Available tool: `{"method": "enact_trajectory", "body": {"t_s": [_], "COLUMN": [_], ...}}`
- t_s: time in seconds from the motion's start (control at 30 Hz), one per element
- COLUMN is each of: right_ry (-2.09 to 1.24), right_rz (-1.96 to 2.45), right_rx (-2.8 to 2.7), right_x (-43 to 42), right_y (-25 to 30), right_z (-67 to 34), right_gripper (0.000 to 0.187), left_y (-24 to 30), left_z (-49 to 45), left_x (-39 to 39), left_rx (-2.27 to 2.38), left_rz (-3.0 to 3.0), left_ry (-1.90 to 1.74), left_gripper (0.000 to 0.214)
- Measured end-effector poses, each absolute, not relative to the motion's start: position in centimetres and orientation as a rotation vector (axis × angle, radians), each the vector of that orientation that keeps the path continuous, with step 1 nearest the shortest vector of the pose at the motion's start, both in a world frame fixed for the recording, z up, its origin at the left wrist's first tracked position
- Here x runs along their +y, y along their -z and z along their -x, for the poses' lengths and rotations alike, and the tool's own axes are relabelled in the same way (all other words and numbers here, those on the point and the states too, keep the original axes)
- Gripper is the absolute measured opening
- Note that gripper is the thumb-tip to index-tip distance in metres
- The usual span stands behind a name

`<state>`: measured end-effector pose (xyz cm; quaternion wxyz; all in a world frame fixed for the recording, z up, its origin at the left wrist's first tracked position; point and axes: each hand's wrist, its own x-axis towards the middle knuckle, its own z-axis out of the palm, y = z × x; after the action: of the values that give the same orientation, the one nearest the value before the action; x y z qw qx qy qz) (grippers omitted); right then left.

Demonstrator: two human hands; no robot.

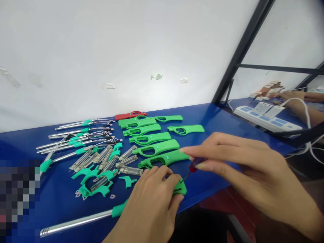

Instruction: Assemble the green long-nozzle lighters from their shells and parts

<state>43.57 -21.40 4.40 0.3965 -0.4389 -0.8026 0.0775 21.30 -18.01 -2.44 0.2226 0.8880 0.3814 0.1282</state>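
My left hand (pixel 152 199) is wrapped over a green long-nosed gas lighter (pixel 181 188) and presses it near the table's front edge. Its silver barrel with a teal collar sticks out to the left, while the middle of the body is hidden under my fingers. Between the thumb and fingertips of my right hand (pixel 249 168) is a small screwdriver (pixel 193 167) with a dark and red handle. The screwdriver's thin shaft slants down to the exposed green end of the lighter; its tip appears to touch there. Just beyond my left hand lies a green lighter casing (pixel 172 157).
More green casings (pixel 149 138) and a red one (pixel 130 115) lie behind. To the left are silver barrels with wires (pixel 76 143), see-through fuel tanks (pixel 130 170) and teal triggers (pixel 101 189). A power strip (pixel 268 118) and another person's arm (pixel 303 104) are at right, beyond a black frame.
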Motion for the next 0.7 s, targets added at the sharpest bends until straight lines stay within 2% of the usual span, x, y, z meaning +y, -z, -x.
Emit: {"method": "enact_trajectory", "body": {"t_s": [0.1,0.3,0.43,0.63,0.7], "right_ry": [-0.092,-0.193,-0.078,-0.070,-0.081], "right_rz": [1.123,1.034,1.040,1.072,1.040], "right_rx": [-2.035,-2.124,-2.042,-2.141,-2.122], "right_x": [-21.54,-21.83,-21.53,-22.12,-22.10], "right_y": [-4.44,-4.45,-4.39,-4.42,-4.37], "right_z": [-43.60,-43.63,-43.32,-43.66,-43.60], "right_gripper": [0.027,0.040,0.018,0.044,0.041], "left_y": [2.48,2.41,2.34,2.37,2.41], "left_z": [-21.31,-21.25,-21.29,-21.23,-21.15], "left_x": [-17.89,-17.84,-17.84,-17.82,-17.83], "left_rx": [1.055,1.048,1.030,1.028,1.029], "left_rz": [-2.447,-2.445,-2.465,-2.462,-2.457], "left_ry": [-0.354,-0.341,-0.361,-0.354,-0.356], "left_gripper": [0.031,0.029,0.031,0.026,0.027]}}
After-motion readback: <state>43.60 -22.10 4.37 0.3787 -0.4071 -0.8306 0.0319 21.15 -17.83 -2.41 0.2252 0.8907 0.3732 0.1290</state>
